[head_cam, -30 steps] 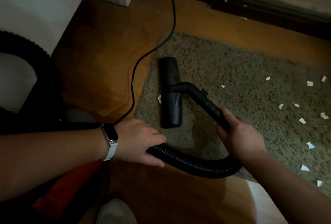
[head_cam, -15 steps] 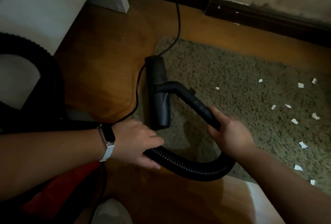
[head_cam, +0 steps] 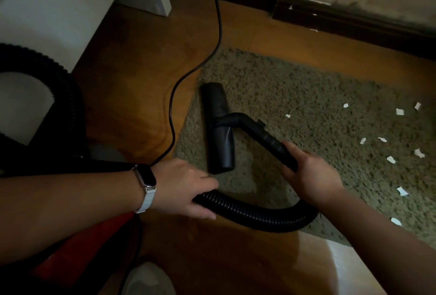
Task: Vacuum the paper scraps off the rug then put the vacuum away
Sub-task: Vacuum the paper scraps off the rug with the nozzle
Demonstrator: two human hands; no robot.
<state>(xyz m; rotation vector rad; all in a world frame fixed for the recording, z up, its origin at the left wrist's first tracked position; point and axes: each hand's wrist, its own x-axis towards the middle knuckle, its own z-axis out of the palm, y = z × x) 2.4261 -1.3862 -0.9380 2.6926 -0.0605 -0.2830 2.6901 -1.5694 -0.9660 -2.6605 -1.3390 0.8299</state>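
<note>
A black vacuum nozzle (head_cam: 219,129) lies flat on the left end of the shaggy olive rug (head_cam: 306,96). Its bent black wand (head_cam: 264,134) runs back to my right hand (head_cam: 311,174), which grips the wand's handle. From there the ribbed black hose (head_cam: 254,214) curves under to my left hand (head_cam: 186,188), which holds it; that wrist wears a white-strapped watch. Several white paper scraps (head_cam: 390,159) lie on the rug's right side, one small scrap (head_cam: 287,116) nearer the nozzle. The red vacuum body (head_cam: 77,247) shows under my left arm.
The black power cord (head_cam: 174,96) snakes over the wooden floor left of the rug. A white cabinet (head_cam: 59,6) stands at the upper left, with more hose (head_cam: 70,96) looping before it. A dark baseboard (head_cam: 354,20) with a few scraps runs along the back wall.
The nozzle slid left to the rug's edge half a second ago and now sits further right on the rug again. The scrap by its left side is no longer visible.
</note>
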